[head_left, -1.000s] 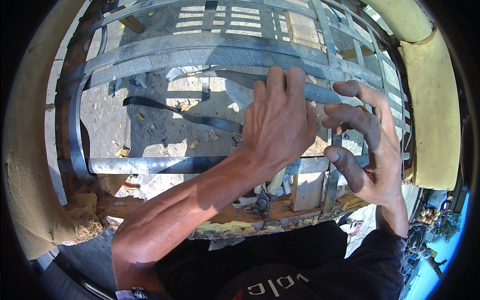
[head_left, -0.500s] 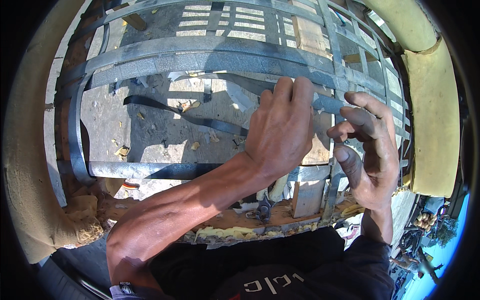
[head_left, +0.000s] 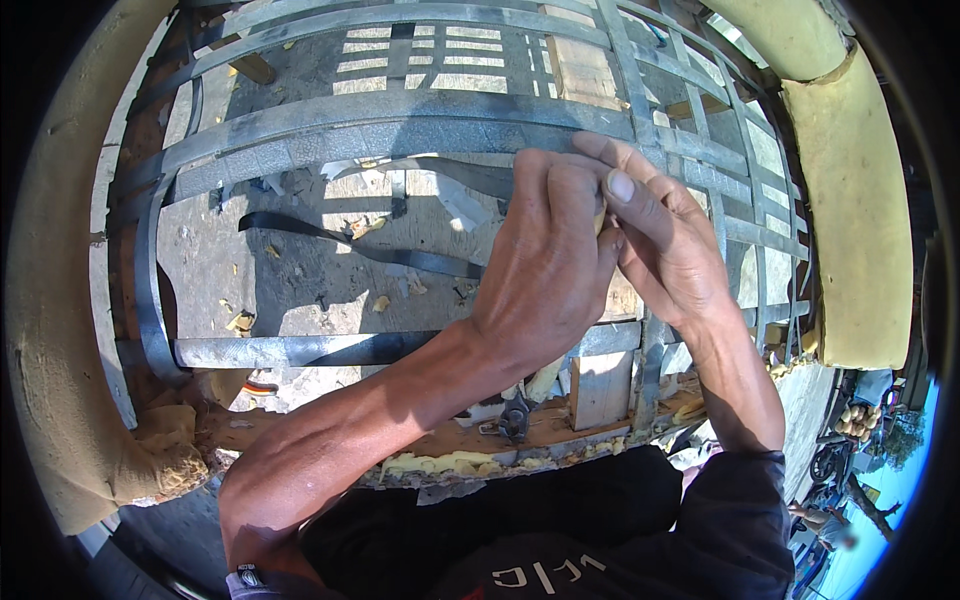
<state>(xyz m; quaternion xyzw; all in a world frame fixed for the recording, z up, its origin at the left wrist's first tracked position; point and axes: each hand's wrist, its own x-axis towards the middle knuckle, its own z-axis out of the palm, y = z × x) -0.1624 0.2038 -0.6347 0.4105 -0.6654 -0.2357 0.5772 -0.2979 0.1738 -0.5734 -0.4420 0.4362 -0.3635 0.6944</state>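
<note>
My left hand (head_left: pixel 540 260) is closed, knuckles up, over the woven webbing frame, right of centre. A loose black strap (head_left: pixel 420 260) runs from a free end at the left and passes behind this hand. A second dark strap (head_left: pixel 455 172) also leads up to it. My right hand (head_left: pixel 675 240) touches the left one, its thumb and fingers drawn together at the left fingertips. Something small and yellowish shows between the hands, too covered to name. Taut grey webbing bands (head_left: pixel 400 112) cross the frame just beyond both hands.
Yellow foam padding (head_left: pixel 850 210) covers the frame's right side, with worn foam (head_left: pixel 60 270) at the left. A metal tool like pincers (head_left: pixel 515 418) lies on the near wooden rail (head_left: pixel 460 440). Foam scraps (head_left: pixel 240 322) litter the floor below. Another person (head_left: pixel 828 525) is far right.
My right hand has moved left, from open beside the webbing to meeting my left hand. The left hand has shifted slightly left in the picture, as has the whole view.
</note>
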